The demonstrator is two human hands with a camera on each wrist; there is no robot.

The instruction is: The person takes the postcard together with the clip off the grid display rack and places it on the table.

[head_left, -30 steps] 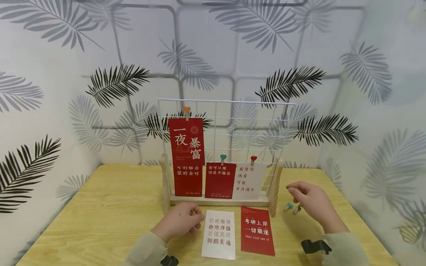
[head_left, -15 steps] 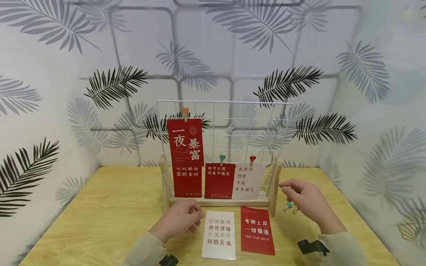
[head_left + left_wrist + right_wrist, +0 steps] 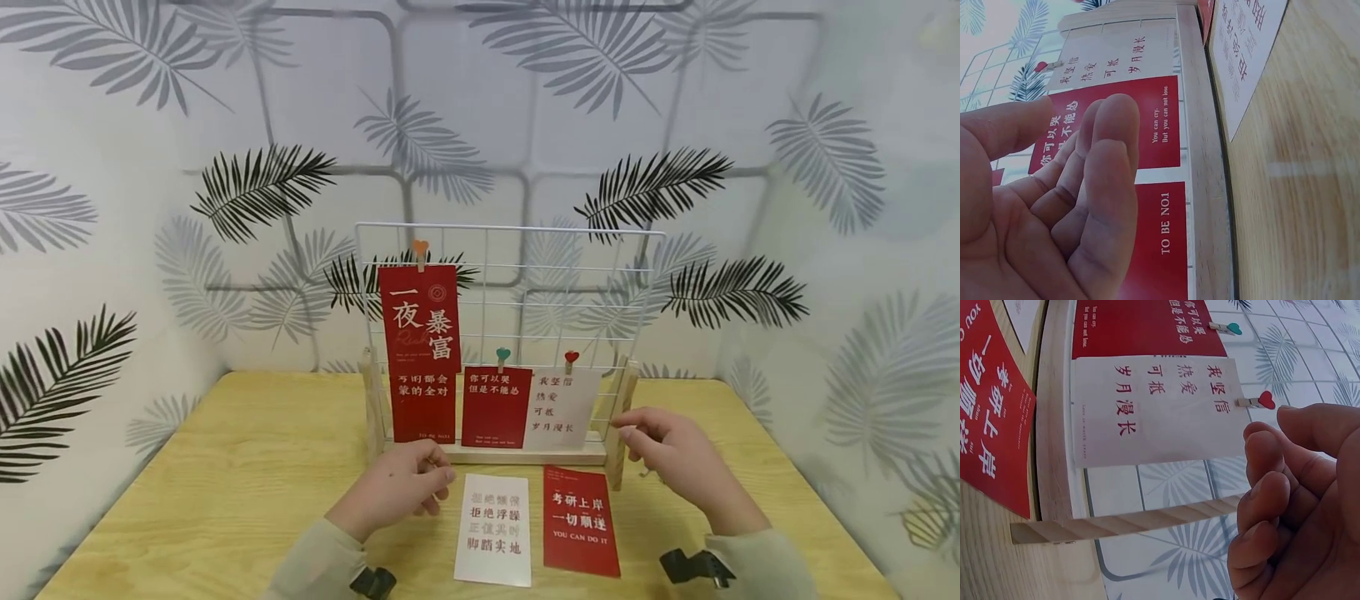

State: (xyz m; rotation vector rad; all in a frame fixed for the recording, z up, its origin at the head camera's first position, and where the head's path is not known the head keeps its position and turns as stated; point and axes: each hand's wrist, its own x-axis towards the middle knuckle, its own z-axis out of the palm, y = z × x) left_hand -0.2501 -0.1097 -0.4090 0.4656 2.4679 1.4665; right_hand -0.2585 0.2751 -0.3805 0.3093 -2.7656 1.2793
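My left hand (image 3: 401, 483) hovers over the table just left of a white card (image 3: 492, 533), fingers loosely curled and holding nothing. In the left wrist view its palm and fingers (image 3: 1110, 200) stand in front of the rack's red cards. My right hand (image 3: 675, 458) is beside the rack's right wooden post, its fingers relaxed around nothing. A red card (image 3: 579, 521) lies between the hands, right of the white one. On the white wire rack (image 3: 510, 227), heart clothespins hold cards: orange (image 3: 421, 248) on a tall red card (image 3: 420, 300), teal (image 3: 503, 355) on a red card (image 3: 497, 417), red (image 3: 1266, 400) on a white card (image 3: 1160, 437).
Another red card (image 3: 423, 425) hangs partly behind the tall one. The rack's wooden base (image 3: 480, 455) runs across behind the table cards, between two posts (image 3: 621, 425). Loose clothespins on the wooden table (image 3: 225, 483) are mostly hidden by my right hand. A leaf-patterned wall stands behind.
My right hand has moved left toward the rack's right post, and now covers most of the loose clothespins. My left hand has shifted slightly left. Cards and rack stay put.
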